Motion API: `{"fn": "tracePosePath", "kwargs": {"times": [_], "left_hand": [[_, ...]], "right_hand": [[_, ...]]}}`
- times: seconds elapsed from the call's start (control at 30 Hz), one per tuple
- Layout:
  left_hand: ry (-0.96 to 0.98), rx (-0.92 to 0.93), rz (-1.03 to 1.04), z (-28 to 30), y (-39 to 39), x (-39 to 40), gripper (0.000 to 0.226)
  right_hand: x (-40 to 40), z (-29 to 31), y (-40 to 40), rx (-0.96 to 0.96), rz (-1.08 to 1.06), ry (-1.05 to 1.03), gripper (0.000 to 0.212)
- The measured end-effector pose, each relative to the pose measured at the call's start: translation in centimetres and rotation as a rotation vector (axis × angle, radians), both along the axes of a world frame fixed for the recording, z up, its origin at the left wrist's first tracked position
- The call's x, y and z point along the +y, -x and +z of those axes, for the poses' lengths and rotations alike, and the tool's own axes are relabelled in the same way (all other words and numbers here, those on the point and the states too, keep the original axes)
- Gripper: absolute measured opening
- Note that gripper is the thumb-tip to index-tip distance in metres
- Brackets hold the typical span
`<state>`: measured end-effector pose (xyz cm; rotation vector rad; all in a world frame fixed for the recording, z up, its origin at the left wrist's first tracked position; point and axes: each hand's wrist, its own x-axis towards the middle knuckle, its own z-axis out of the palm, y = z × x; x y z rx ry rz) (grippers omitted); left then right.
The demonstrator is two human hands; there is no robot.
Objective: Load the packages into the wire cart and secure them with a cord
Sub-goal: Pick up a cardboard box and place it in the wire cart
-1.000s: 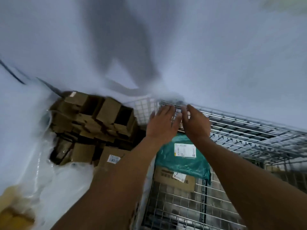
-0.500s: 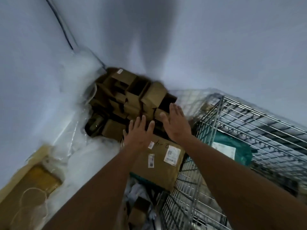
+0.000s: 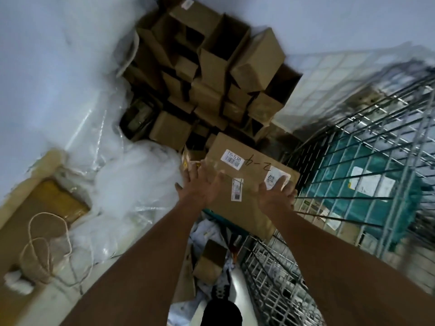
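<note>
A flat brown cardboard package [image 3: 244,184] with white labels lies on a heap just left of the wire cart [image 3: 381,236]. My left hand [image 3: 200,184] lies with spread fingers on the package's left edge. Over at the right edge, near a QR label, my right hand [image 3: 275,194] rests with its fingers out straight. Inside the cart sits a teal bagged parcel [image 3: 367,175] with white labels. A coil of pale cord [image 3: 42,250] lies on the floor at the lower left.
A stack of small open brown boxes [image 3: 211,67] stands against the wall behind the package. Clear plastic wrap [image 3: 131,180] is bunched on the floor to the left. More small boxes and paper [image 3: 209,262] lie below the package.
Both hands have left the cart's top rim and swung left and down onto the labelled package. The view has dropped toward the floor.
</note>
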<state>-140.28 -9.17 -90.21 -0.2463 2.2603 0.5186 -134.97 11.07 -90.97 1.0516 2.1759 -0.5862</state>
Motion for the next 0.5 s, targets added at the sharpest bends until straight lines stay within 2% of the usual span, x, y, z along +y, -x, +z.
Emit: {"fn": "tracePosePath", "kwargs": {"times": [0.13,0.37,0.5], "left_hand": [[0.018,-0.01,0.005,-3.1,1.2,1.2,0.095],[-0.036,0.027,0.06,-8.1,1.8,1.5,0.116],[-0.025,0.083,0.225,-9.4,1.5,1.4,0.127]], "right_hand": [[0.3,-2.8,-0.3,-0.036,-0.139,-0.03,0.081],[0.9,-6.2,0.2,0.02,-0.337,-0.147,0.1],[0.5,-6.8,-0.1,0.083,-0.46,-0.182,0.104]]}}
